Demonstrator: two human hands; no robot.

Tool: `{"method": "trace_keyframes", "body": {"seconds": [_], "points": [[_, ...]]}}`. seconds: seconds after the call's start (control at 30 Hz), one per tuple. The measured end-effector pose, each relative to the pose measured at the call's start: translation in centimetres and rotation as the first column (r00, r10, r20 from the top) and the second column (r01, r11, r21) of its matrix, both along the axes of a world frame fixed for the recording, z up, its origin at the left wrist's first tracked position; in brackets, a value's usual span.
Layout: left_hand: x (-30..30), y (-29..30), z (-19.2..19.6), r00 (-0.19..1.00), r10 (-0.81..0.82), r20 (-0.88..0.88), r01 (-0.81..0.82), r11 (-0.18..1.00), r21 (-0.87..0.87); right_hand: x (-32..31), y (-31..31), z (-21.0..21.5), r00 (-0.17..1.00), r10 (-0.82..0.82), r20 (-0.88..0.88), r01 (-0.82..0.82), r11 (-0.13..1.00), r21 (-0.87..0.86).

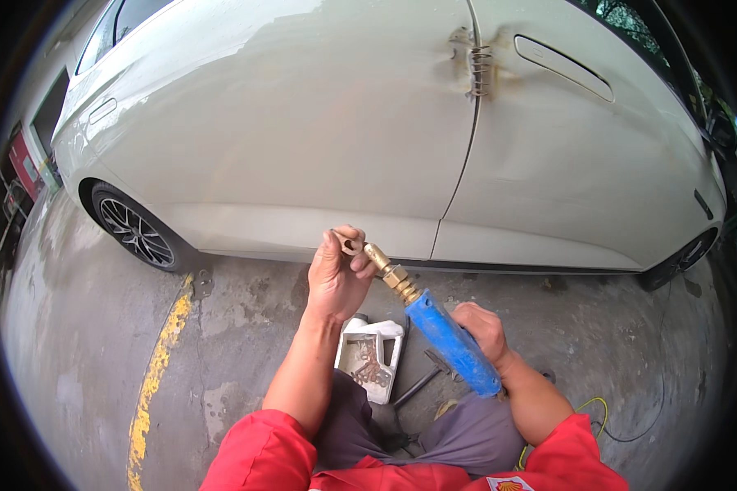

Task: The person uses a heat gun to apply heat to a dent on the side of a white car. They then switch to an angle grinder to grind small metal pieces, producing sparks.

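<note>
Between the fingertips of my left hand (340,266) is a small tan metal piece with a round hole (351,245). Its exact kind is hard to make out. My right hand (481,329) is closed around a scuffed blue cylindrical tool (453,344) with stepped brass fittings (397,278) at its far end. The brass tip points up and left, close beside the left fingers. Ahead, a row of thin metal rings (479,69) stands along the door seam of a pale car (327,123), with brownish scorched paint around it.
A cut-open white jug (393,360) holding small rusty metal pieces stands on the concrete before my knees. Next to it lies a hammer (436,362). A yellow hose (602,405) and a thin dark cable lie at right. A yellow line (160,360) crosses the floor at left.
</note>
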State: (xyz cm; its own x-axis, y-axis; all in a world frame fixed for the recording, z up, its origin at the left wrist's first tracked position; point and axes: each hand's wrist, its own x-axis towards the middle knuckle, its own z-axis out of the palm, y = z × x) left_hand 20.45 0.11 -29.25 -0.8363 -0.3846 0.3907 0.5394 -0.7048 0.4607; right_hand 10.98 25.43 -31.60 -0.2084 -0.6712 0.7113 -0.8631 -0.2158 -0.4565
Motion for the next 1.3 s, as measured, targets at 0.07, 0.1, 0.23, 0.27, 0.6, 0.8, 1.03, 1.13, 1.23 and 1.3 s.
{"method": "trace_keyframes", "body": {"seconds": [0.07,0.1,0.23,0.27,0.6,0.8,1.03,1.13,1.23,1.3], "points": [[0.1,0.0,-0.1,1.000,0.009,0.017,-0.008,0.999,-0.033,0.1,-0.1,0.0,1.000,0.011,0.017,-0.011,1.000,0.014],[0.1,0.0,-0.1,1.000,0.007,0.008,-0.006,0.999,-0.032,0.1,-0.1,0.2,1.000,0.009,0.018,-0.010,1.000,0.017],[0.0,0.2,-0.1,1.000,0.006,-0.005,-0.006,1.000,0.002,-0.1,0.0,-0.1,1.000,0.016,0.010,-0.016,0.999,0.050],[-0.1,0.3,-0.1,1.000,0.008,-0.003,-0.008,1.000,0.018,-0.1,0.0,-0.1,1.000,0.020,0.017,-0.021,0.999,0.048],[-0.3,0.4,-0.2,0.999,-0.036,0.011,0.035,0.999,0.033,-0.2,-0.1,-0.2,0.995,0.064,0.070,-0.069,0.995,0.076],[-1.4,1.7,0.1,0.942,-0.303,-0.145,0.327,0.927,0.183,0.6,0.1,0.4,0.992,0.053,0.112,-0.063,0.994,0.088],[-2.5,6.0,4.6,0.991,-0.100,-0.088,0.122,0.948,0.295,1.8,1.7,2.0,0.929,-0.128,0.347,0.069,0.981,0.179],[-4.0,6.4,6.5,0.988,-0.121,-0.098,0.144,0.951,0.273,1.9,1.6,4.2,0.942,-0.157,0.298,0.133,0.986,0.098],[-6.2,6.2,8.0,0.975,-0.189,-0.113,0.213,0.940,0.267,2.0,2.2,6.9,0.896,-0.212,0.391,0.181,0.977,0.116],[-8.2,6.4,9.2,0.972,-0.210,-0.106,0.228,0.952,0.206,1.8,2.4,8.8,0.862,-0.224,0.455,0.202,0.975,0.097]]}}
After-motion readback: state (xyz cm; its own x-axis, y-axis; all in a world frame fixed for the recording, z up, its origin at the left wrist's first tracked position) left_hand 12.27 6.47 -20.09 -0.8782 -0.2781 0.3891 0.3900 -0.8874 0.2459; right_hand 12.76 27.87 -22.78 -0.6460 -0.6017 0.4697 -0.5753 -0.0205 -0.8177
